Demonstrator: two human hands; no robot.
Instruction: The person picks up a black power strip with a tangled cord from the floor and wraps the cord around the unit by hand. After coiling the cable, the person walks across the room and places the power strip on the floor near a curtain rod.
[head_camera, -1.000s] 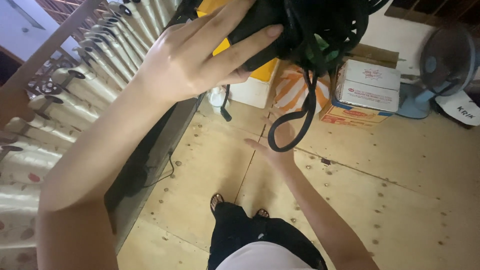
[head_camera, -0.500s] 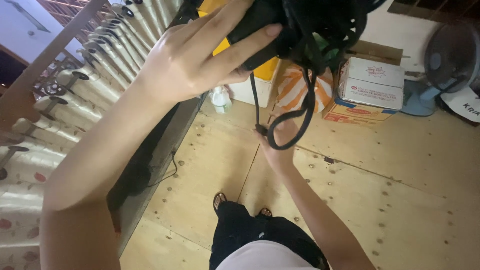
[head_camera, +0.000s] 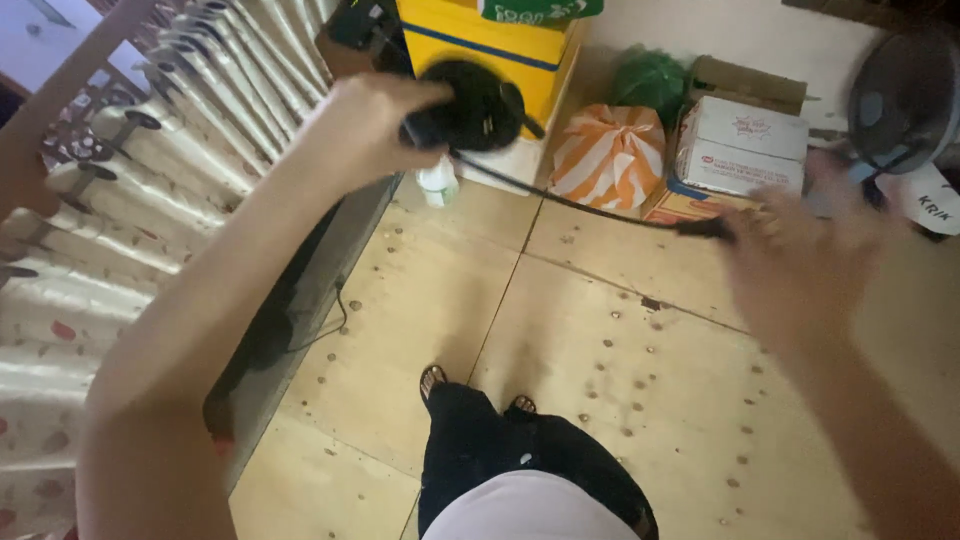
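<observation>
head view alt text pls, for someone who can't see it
Seen from above, a person's left hand grips a coiled black cord bundle, while the blurred right hand pulls one strand out taut. Below is a plywood floor, with boxes and a striped bag by the wall.

A yellow box (head_camera: 490, 40), an orange-striped bag (head_camera: 610, 155), a green bag (head_camera: 650, 85), cardboard boxes (head_camera: 740, 145) and a fan (head_camera: 905, 100) stand on the plywood floor (head_camera: 600, 350).

White carton (head_camera: 741, 145) beside orange-striped bag (head_camera: 608, 155)
</observation>
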